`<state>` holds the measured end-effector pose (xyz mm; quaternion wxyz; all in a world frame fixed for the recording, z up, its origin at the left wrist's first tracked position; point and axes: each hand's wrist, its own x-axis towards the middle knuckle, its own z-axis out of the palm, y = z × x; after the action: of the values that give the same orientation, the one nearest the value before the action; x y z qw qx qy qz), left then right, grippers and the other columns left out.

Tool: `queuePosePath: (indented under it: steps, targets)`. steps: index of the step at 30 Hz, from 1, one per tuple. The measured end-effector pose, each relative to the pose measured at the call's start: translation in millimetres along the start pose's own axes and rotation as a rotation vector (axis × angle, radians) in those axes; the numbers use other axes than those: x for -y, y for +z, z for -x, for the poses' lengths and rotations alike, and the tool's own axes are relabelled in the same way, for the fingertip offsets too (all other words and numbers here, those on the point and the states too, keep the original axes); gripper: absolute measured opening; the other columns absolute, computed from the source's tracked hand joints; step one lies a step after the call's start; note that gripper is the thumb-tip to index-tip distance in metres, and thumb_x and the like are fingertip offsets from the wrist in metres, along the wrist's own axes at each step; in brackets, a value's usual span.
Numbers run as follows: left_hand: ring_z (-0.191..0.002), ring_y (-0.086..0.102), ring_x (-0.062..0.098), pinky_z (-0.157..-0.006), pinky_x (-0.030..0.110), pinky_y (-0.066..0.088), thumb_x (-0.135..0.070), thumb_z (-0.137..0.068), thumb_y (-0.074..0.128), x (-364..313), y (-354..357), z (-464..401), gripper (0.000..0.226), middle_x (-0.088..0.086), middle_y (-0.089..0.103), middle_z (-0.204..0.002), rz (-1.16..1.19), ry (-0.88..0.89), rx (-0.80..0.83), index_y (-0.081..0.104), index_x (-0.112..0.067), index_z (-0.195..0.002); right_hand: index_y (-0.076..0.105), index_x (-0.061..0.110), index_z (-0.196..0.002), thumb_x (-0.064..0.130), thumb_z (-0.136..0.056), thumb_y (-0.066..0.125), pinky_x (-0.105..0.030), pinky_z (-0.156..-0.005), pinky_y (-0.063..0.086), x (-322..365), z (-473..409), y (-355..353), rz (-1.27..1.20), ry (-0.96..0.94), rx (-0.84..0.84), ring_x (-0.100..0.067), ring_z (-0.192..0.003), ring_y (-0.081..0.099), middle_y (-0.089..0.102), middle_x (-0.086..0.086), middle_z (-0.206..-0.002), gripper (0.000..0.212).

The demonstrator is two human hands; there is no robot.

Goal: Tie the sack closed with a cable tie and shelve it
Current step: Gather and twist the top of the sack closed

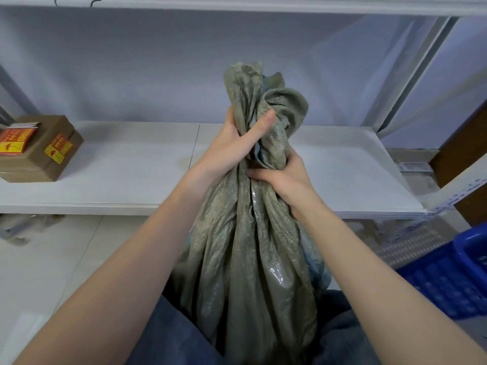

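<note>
Grey-green woven sack (247,246) sat mid-frame, neck bunched up; left hand (232,143) and right hand (284,177) both had their grip squeezed tight around it.

Grey-green woven sack (245,233) stands upright, neck bunched and twisted.

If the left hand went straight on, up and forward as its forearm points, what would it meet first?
The left hand already grips the sack neck. Past that, probably the back wall above the shelf; depth is unclear.
</note>
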<state>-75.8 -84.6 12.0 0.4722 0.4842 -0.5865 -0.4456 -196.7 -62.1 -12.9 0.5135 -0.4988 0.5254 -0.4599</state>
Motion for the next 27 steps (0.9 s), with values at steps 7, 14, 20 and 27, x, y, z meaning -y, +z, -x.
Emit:
queuePosePath:
  steps: [7, 14, 20, 27]
  targets:
    - [-0.146, 0.013, 0.014, -0.120, 0.042, 0.003, -0.067, -0.090, -0.001, 32, -33, 10, 0.068, -0.010, 0.007, -0.160, -0.161, -0.335, -0.005, 0.002, -0.034, -0.150, 0.058, 0.017, -0.093, -0.015, -0.064, 0.068, -0.024, -0.064, 0.055, 8, -4, -19, -0.195, 0.062, -0.102, -0.014, -0.074, 0.065, 0.067, 0.001, -0.084, 0.044]
    - [-0.125, 0.052, 0.017, -0.111, 0.043, 0.033, -0.080, -0.082, 0.017, 49, -22, 22, 0.076, -0.001, 0.053, -0.139, 0.025, -0.488, 0.199, 0.047, -0.035, -0.135, 0.064, -0.001, -0.106, -0.011, -0.058, 0.065, -0.042, -0.073, 0.058, 5, -4, -28, -0.270, 0.188, -0.052, -0.033, -0.081, 0.070, 0.071, -0.018, -0.093, 0.049]
    - [-0.131, 0.043, 0.005, -0.115, 0.036, 0.027, -0.071, -0.086, 0.034, 27, -3, 24, 0.067, -0.013, 0.043, -0.146, 0.218, -0.256, 0.142, 0.036, -0.035, -0.143, 0.064, 0.004, -0.104, -0.012, -0.065, 0.063, -0.034, -0.072, 0.057, 6, -8, -26, -0.143, 0.088, -0.059, -0.023, -0.078, 0.070, 0.071, -0.008, -0.086, 0.042]
    - [-0.105, 0.055, -0.013, -0.090, 0.006, 0.042, -0.036, -0.075, 0.076, 9, 5, 23, 0.073, -0.020, 0.056, -0.120, -0.134, -0.062, 0.119, 0.034, -0.029, -0.134, 0.054, 0.018, -0.123, 0.035, -0.068, 0.060, -0.033, -0.093, 0.052, -5, -11, -3, 0.216, -0.197, 0.004, -0.014, -0.105, 0.062, 0.063, -0.007, -0.117, 0.058]
